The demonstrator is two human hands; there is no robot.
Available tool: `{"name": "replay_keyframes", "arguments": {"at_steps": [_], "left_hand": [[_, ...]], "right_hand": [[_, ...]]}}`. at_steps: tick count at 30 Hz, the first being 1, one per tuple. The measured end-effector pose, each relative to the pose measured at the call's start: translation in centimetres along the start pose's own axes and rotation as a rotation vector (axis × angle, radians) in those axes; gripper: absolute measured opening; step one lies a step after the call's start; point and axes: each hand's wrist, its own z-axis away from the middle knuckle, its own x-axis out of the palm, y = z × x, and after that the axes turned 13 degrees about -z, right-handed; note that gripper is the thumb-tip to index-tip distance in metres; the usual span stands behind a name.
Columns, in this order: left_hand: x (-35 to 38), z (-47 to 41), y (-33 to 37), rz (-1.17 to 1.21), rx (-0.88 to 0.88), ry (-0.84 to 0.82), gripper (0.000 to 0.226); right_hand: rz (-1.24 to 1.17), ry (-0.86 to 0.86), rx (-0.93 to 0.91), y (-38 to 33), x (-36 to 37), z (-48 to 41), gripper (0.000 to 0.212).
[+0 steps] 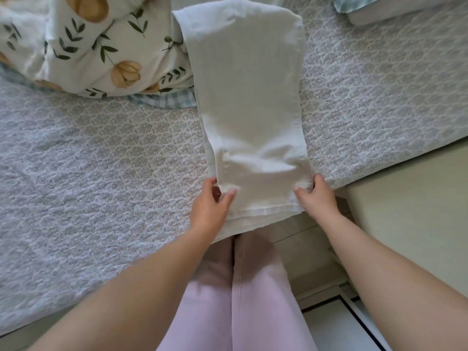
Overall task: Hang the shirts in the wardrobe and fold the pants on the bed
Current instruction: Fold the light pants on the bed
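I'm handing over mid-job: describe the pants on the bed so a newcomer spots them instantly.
Start at the bed's grey-patterned quilted cover. Down its middle, toward the near edge, lies a long strip of white pants, its near end pinched by the left hand and right hand. Unlike the floral duvet beside it, it is plain white.

White pants (249, 97) of matt, finely ribbed woven cloth; bedspread (101, 153) at nine o'clock, quilted, bumpy, matt; duvet (83, 41) at eleven o'clock, smooth printed cotton
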Motion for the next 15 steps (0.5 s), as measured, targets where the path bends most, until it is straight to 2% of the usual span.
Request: {"name": "replay_keyframes", "arguments": {"at_steps": [2,5,7,11,15], "left_hand": [[0.9,1.0,-0.9,-0.081,-0.013,-0.062,0.028],[1.8,2.3,-2.1,-0.087,-0.107,-0.023,0.008],[1.9,2.9,-3.0,-0.097,-0.199,-0.016,0.011],[1.4,2.5,-3.8,-0.294,-0.179,0.025,0.024],[1.4,1.9,-2.9,-0.276,-0.184,0.051,0.025]], "right_hand": [[0.003,0.013,0.021,1.1,0.1,0.5,0.033],[0.023,0.020,0.037,2.3,0.3,1.2,0.023],[0.055,0.018,0.025,2.8,0.8,1.8,0.011],[0.075,0.116,-0.040,2.9,1.5,2.1,0.013],[0.025,0.234,-0.064,2.6,2.0,1.9,0.013]]}}
